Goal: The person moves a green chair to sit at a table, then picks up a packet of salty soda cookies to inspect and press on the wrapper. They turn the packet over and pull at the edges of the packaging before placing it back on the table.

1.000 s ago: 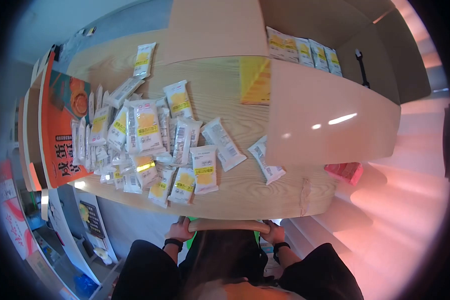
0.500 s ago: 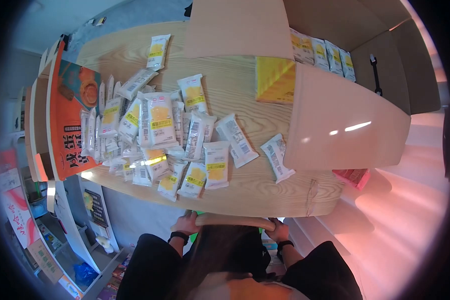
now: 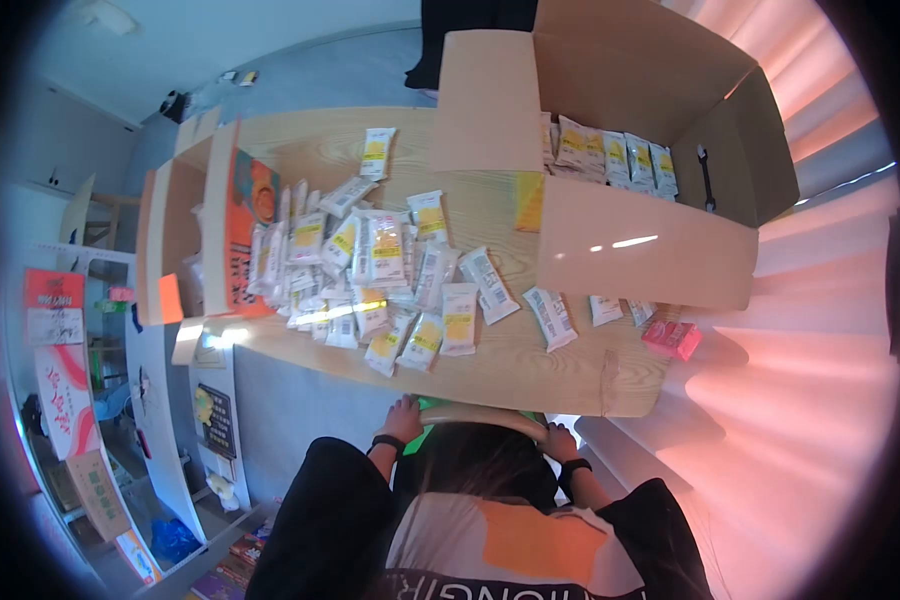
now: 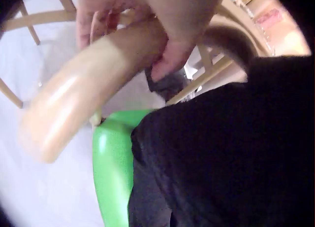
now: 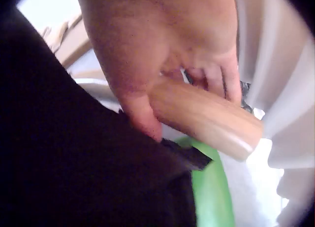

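Both hands grip the curved wooden backrest rail [image 3: 485, 417] of a chair, one near each end, at the table's front edge. In the left wrist view, my left hand [image 4: 162, 20] has its thumb on the near side of the rail and its fingers over the far side. My right hand [image 5: 162, 35] wraps the rail's other end, which sticks out past the fingers in the right wrist view. Below the rail shows the chair's green seat [image 4: 113, 163], partly covered by dark cloth. Each wrist wears a black band.
On the wooden table [image 3: 510, 375] lies a pile of white-and-yellow snack packets [image 3: 385, 250]. An orange printed carton [image 3: 220, 220] stands at its left. At the back right, an open cardboard box [image 3: 650, 235] holds more packets. A pink package [image 3: 670, 339] sits near the right corner, beside pale curtains [image 3: 770, 430].
The head view has shifted, so the table looks smaller and more of the room and shirt shows. Two packets beside the pink package have come into view. Both hands stay on the rail.
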`<act>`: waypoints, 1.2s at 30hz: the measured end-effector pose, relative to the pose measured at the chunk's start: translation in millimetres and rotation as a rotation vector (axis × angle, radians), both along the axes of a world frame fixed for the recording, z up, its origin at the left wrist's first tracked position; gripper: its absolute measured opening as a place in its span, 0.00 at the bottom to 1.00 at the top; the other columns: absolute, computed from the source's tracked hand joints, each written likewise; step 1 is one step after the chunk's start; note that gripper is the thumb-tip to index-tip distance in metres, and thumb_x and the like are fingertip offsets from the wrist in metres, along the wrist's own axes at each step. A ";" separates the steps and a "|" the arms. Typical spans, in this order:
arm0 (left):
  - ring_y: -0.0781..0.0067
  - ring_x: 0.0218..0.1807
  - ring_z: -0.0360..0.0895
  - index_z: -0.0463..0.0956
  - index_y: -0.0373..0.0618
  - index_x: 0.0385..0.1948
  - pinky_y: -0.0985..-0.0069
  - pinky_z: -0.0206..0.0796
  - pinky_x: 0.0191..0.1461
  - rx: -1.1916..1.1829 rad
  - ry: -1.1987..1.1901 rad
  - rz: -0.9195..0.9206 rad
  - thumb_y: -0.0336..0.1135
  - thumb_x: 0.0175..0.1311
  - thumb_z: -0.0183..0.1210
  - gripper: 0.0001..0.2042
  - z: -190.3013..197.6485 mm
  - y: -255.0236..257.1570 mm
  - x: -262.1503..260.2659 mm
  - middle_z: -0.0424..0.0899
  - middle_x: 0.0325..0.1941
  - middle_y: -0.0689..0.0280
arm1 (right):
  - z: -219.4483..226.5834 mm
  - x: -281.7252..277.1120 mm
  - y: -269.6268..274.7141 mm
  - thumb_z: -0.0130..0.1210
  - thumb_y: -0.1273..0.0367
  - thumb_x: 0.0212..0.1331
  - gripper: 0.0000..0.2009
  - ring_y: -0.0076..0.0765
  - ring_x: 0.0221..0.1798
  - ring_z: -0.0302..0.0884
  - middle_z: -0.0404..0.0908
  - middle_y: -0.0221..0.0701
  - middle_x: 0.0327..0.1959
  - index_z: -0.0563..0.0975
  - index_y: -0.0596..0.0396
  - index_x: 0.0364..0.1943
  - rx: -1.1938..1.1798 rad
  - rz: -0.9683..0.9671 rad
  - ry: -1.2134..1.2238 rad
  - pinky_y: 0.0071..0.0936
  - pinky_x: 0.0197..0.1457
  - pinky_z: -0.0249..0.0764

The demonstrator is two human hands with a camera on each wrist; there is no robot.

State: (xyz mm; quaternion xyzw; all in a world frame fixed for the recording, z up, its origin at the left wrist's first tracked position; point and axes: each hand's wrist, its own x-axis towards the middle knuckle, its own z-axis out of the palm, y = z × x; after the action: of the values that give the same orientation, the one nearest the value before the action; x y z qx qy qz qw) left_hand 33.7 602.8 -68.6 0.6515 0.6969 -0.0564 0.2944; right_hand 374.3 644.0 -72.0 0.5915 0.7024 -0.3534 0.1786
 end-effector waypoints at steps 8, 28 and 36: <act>0.61 0.26 0.71 0.70 0.42 0.22 0.75 0.62 0.31 -0.094 -0.393 0.537 0.38 0.44 0.49 0.09 57.1 18.3 -7.9 0.73 0.21 0.56 | 51.1 -28.6 47.7 0.45 0.64 0.41 0.14 0.44 0.30 0.69 0.69 0.42 0.26 0.68 0.56 0.33 0.172 0.287 0.181 0.36 0.32 0.65; 0.58 0.25 0.69 0.68 0.41 0.26 0.70 0.61 0.29 0.097 -0.234 0.621 0.38 0.46 0.48 0.10 132.5 21.8 -11.3 0.72 0.20 0.56 | 71.6 -67.7 175.3 0.55 0.65 0.33 0.17 0.45 0.30 0.69 0.72 0.42 0.25 0.70 0.61 0.30 0.153 -0.200 0.355 0.33 0.32 0.64; 0.69 0.28 0.68 0.67 0.39 0.29 0.77 0.60 0.32 -0.011 -0.567 0.192 0.43 0.48 0.49 0.15 189.7 85.1 59.7 0.71 0.26 0.59 | 151.8 -76.3 133.6 0.57 0.67 0.34 0.17 0.23 0.29 0.69 0.73 0.31 0.27 0.70 0.60 0.31 -0.113 -0.492 0.960 0.21 0.32 0.65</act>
State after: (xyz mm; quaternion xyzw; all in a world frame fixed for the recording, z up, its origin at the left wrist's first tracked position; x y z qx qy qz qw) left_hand 93.4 687.9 121.1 0.5708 0.6449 0.1523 0.4849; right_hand 297.9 777.6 79.8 0.5000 0.5256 -0.6525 -0.2190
